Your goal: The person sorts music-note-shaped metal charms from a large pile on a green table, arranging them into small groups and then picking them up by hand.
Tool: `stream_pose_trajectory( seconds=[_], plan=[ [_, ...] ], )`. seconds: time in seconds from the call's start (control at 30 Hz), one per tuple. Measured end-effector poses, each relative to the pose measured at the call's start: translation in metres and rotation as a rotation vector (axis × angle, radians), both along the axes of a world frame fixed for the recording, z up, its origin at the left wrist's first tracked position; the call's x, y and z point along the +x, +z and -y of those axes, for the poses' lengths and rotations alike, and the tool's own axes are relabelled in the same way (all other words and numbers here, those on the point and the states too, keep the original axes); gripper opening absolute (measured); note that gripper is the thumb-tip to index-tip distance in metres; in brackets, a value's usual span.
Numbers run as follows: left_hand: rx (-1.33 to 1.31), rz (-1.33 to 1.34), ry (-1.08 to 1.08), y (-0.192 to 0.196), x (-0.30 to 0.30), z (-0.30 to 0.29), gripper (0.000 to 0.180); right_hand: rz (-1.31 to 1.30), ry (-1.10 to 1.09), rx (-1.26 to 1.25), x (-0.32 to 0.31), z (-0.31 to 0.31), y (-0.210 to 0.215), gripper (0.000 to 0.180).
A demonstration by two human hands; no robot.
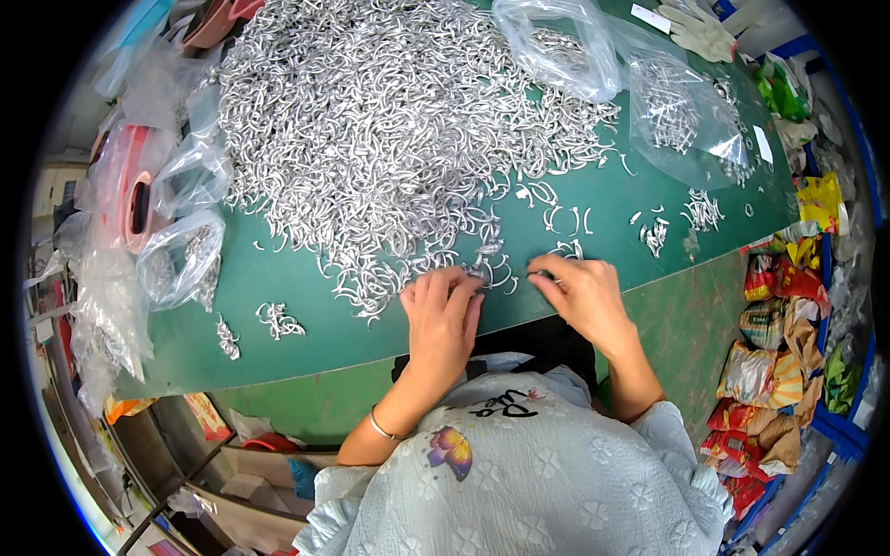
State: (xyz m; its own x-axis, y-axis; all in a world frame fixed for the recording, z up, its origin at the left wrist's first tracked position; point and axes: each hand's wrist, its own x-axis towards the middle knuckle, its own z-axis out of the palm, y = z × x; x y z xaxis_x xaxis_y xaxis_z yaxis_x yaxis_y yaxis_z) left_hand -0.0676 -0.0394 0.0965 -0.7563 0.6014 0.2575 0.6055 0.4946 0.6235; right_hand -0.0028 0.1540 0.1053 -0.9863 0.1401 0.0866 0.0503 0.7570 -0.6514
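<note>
Head view: left hand (443, 310) and right hand (584, 292) both pinch small curved silver metal clips (491, 264) at near edge of big clip pile (380, 120) on green surface (278, 347), clear plastic bags (181, 255) at left

We have a single view, from a wide fisheye camera worn on the person's head, facing steeply down and forward over the green table (278, 306). It sits close: the person's own chest fills the lower edge, and the left hand (443, 310) and right hand (584, 292) lie near the middle. The table edge bends toward the dark rim. At the far corners things blur, so we can only loosely make out the floor. No second view overlaps it.
</note>
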Motion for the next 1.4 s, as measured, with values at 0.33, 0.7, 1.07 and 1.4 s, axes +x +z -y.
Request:
stream_pose_trajectory(
  seconds=[0.33,0.7,1.07,1.4],
  plan=[
    [-0.029,0.022,0.081,0.002,-0.001,0.009,0.025,-0.034,0.083,-0.013,-0.013,0.022,0.003,0.012],
    [0.035,0.061,0.1,-0.002,0.005,0.014,0.025,0.042,0.058,-0.03,-0.013,0.022,0.004,0.016],
    [0.0,0.081,0.098,-0.001,0.004,0.025,0.034,0.042,-0.142,-0.079,-0.007,0.014,0.009,0.015],
    [0.109,0.153,-0.037,-0.004,0.009,0.034,0.022,0.022,-0.226,-0.404,-0.009,0.019,0.007,0.016]
  ],
)
